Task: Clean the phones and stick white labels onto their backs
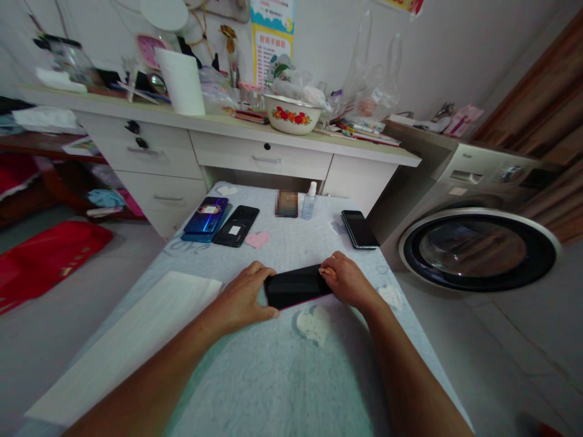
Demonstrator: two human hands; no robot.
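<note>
A black-screened smartphone (296, 287) with a thin pinkish edge lies sideways between my two hands. My left hand (248, 297) grips its left end, thumb along the near side and fingers at the far side. At the right end, my right hand (340, 278) is closed, its curled fingers pressed on the screen; what they may pinch is too small to make out. Beyond the phone stand a clear spray bottle (309, 202) with a white cap and a small brownish item (287, 204), blurred out.
A blue phone (206, 216) and a black phone (237, 226) lie at the back left of the cloth-covered table (282, 376). Dark phones (359, 229), seemingly stacked, lie at the right. A long white sheet (132, 340) is by my left forearm. A washing machine (455, 182) stands right.
</note>
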